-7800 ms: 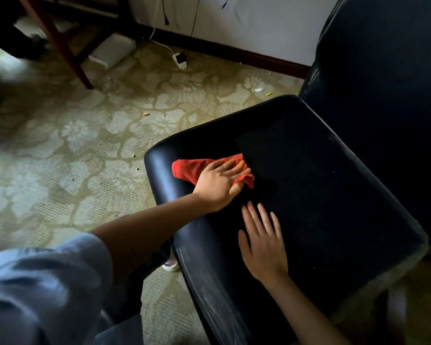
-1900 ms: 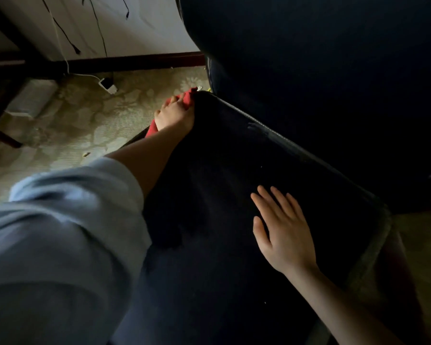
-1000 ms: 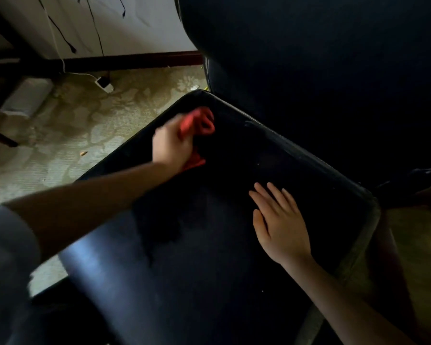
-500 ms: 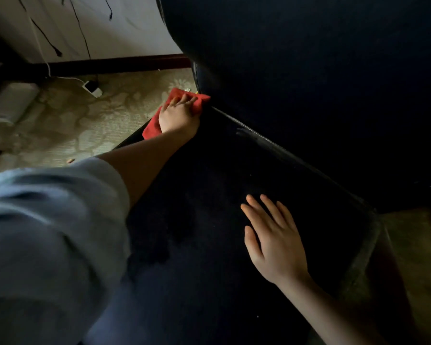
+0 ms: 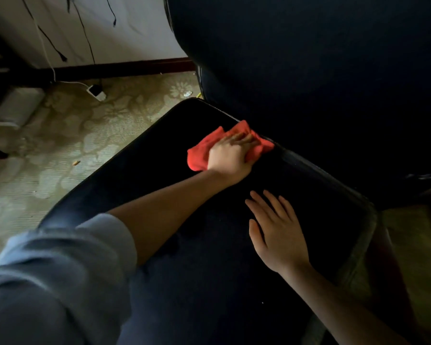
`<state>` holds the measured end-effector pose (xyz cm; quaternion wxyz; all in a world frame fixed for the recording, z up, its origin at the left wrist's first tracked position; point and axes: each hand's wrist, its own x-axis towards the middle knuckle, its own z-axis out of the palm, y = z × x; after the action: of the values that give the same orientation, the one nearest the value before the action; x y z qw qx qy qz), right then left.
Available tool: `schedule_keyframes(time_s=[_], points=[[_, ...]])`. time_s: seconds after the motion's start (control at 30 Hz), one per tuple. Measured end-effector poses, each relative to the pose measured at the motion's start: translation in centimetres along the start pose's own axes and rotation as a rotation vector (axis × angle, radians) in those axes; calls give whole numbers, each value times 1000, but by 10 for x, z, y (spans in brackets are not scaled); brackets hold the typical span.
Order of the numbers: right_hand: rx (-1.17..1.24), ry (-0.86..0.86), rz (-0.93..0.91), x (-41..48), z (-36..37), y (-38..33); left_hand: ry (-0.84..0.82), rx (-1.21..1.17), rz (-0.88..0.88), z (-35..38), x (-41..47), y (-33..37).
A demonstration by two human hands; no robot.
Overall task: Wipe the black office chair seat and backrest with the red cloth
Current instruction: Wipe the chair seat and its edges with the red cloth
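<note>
Cloth position: Your red cloth (image 5: 199,155) sits bunched on the rear strip of the seat (image 5: 159,175), tight against the foot of the backrest (image 5: 309,70).
What just moved: Half a second back the cloth was jammed into the far left rear corner. Now you've swept it along the back edge toward the middle, and the blur on your fingers says the stroke is still running.
Left hand: Your left hand (image 5: 230,158) lies on top of the cloth, fingers laid across it and pressing down. The thumb is out of sight, so I can't say whether it pinches a fold.
Right hand: Your right hand (image 5: 276,232) hasn't budged. It is palm down on the near right part of the seat, fingers straight and spread, holding nothing and probably bracing the chair.
Hands together: They are near each other but not touching.
Meaning for the task: The left corner looks dealt with and you're now on the rear seam. The run from the cloth to the right rear corner is still ahead.
Backrest: The cloth is beside it, not on its face. I'd count it as not yet started.
Watch for: The patch under your right palm will need that hand shifted before the cloth can reach it.
</note>
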<state>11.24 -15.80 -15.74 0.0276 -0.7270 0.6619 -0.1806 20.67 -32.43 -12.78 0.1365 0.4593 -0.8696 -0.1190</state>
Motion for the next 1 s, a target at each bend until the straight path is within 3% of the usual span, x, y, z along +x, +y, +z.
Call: schedule_keyframes(time_s=[0.17,0.3,0.47,0.63,0.83,1.0], points=[[62,44,-9,-1,5,0,-61,-148,158,1,-30,15],[111,42,-33,3,0,3,-74,-3,280,-10,-54,-21],[109,19,-41,8,-5,7,-90,90,-59,-38,-72,-86],[43,-16,-4,12,-8,5,-7,33,-246,-26,-83,-51],[-23,2,42,2,-14,-2,-41,14,-96,-8,-133,-4],[57,-22,146,-20,-20,-16,-129,-19,56,-5,-188,28]])
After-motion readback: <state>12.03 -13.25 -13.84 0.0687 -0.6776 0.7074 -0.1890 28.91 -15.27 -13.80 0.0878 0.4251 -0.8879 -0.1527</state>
